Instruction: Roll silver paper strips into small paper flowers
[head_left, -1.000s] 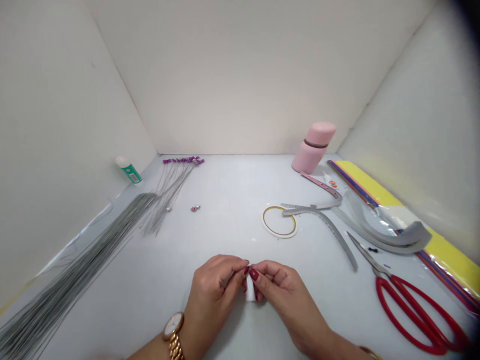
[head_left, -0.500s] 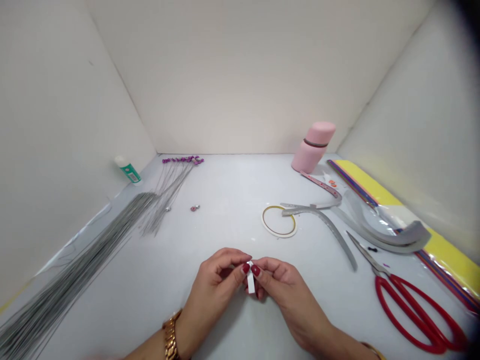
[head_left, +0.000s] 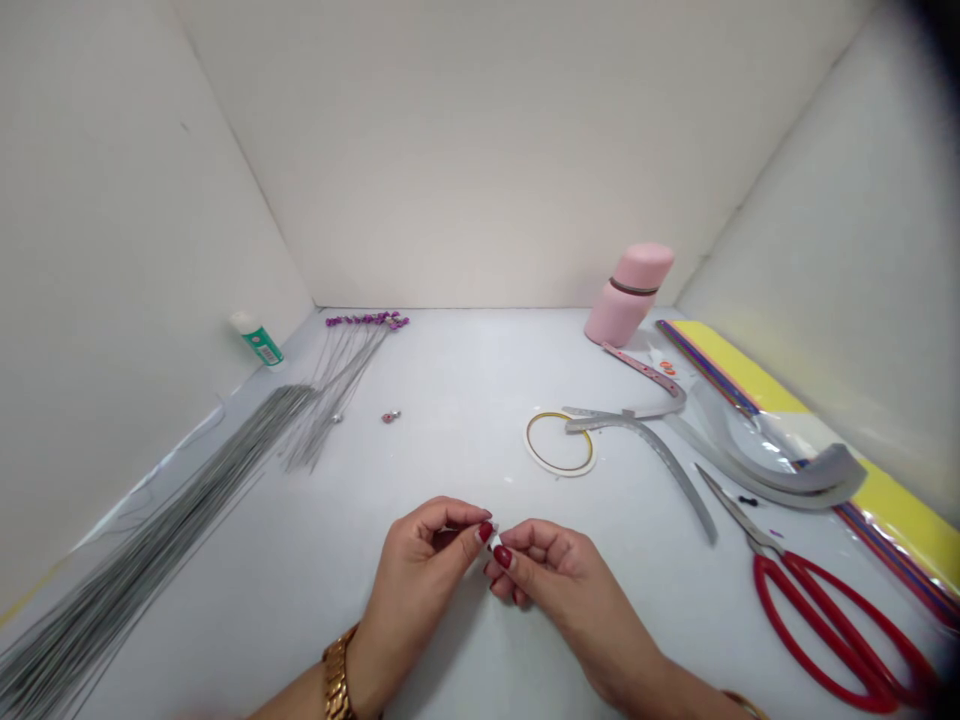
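Observation:
Near the front middle of the table, my left hand (head_left: 431,560) pinches a small white strip (head_left: 494,541) between thumb and index finger. My right hand (head_left: 551,575) pinches the same strip from the other side, thumb on top and fingers curled beneath. Only a short piece of the strip shows between the fingertips. Beyond the hands lies a ring of white tape (head_left: 561,470). Two tiny pink and silver pieces (head_left: 390,416) rest on the table further left.
Grey wires (head_left: 172,510) and purple-tipped stems (head_left: 352,370) lie left, near a glue stick (head_left: 259,342). At right are red-handled scissors (head_left: 832,620), grey strips (head_left: 675,470), a pink bottle (head_left: 630,295) and a yellow-topped pack of coloured sheets (head_left: 907,510).
The white strip, which hung down between the fingers, is now mostly hidden by them. My left hand has shifted slightly left, and the fingertips are a little further apart.

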